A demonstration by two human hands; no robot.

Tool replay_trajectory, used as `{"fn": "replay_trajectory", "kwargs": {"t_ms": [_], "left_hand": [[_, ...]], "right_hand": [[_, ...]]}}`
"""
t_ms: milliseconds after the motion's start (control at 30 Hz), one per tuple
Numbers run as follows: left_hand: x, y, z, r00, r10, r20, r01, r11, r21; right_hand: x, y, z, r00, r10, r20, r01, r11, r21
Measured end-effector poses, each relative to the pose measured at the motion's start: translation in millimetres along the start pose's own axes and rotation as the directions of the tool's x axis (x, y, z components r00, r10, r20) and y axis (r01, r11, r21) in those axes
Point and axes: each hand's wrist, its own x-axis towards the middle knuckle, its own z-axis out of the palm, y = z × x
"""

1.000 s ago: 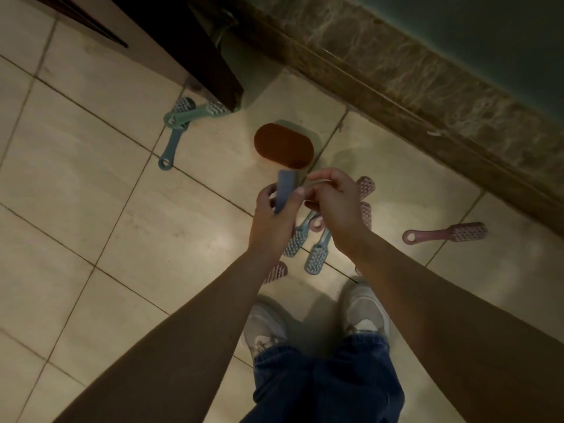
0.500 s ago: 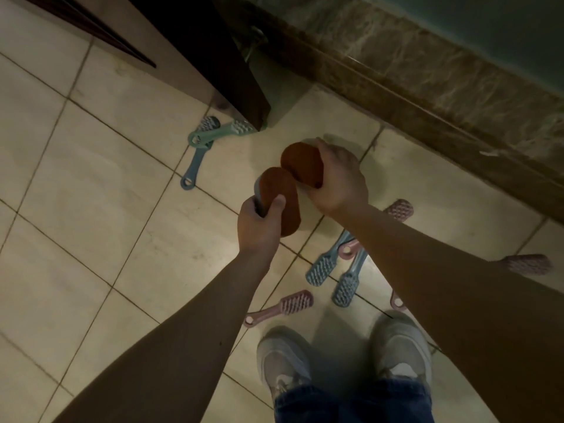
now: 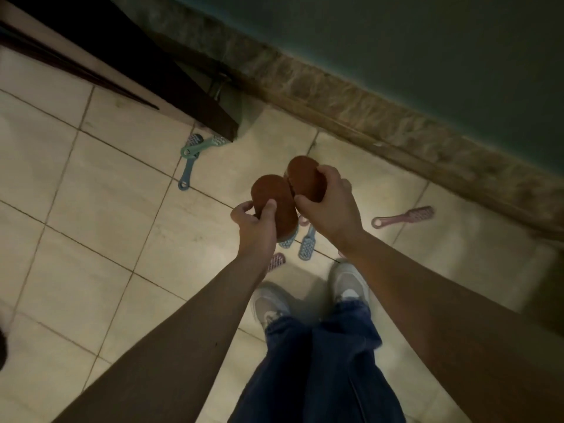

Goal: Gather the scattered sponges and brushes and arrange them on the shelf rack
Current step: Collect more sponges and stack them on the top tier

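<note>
On the tiled floor at left, a green brush [image 3: 201,147] and a blue brush [image 3: 186,174] lie crossed beside the dark furniture leg [image 3: 213,117]; in that shadow they could be missed. At centre, the left hand [image 3: 254,222] has thumb and curled fingers clamped on one sponge [image 3: 273,203]; the right hand [image 3: 331,206] grips a second sponge [image 3: 305,178] likewise. With both hands full, reaching for more risks a drop. The loose brushes [image 3: 306,245] just ahead of the shoes [image 3: 270,303] invite a misstep; a pink brush [image 3: 403,216] lies well apart at right. Both sponges are held above the floor, edges touching; they are oval, rust-brown and coarse-faced.
</note>
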Motion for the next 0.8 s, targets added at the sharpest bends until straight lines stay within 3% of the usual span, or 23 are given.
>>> {"fn": "replay_trajectory", "kwargs": {"t_ms": [167,433,600,800], "left_hand": [[-90,47,-9,0.992,-0.074,0.105,0.077,0.997,-0.026],[-239,126,-33,0.934,-0.051,0.354,-0.055,0.957,0.284],[-332,164,-37,0.865,-0.010,0.502,-0.263,0.842,0.471],[-433,188,-31,0.744,0.135,0.654,-0.555,0.670,0.494]], "right_hand": [[-71,-38,-68,0.996,0.049,-0.070,-0.048,0.999,0.017],[-203,-96,-170,0.969,0.074,-0.235,-0.045,0.991,0.123],[-296,-125,-229,0.914,0.126,-0.386,-0.038,0.973,0.227],[-397,-152,-286,0.794,0.157,-0.588,0.018,0.960,0.281]]}}
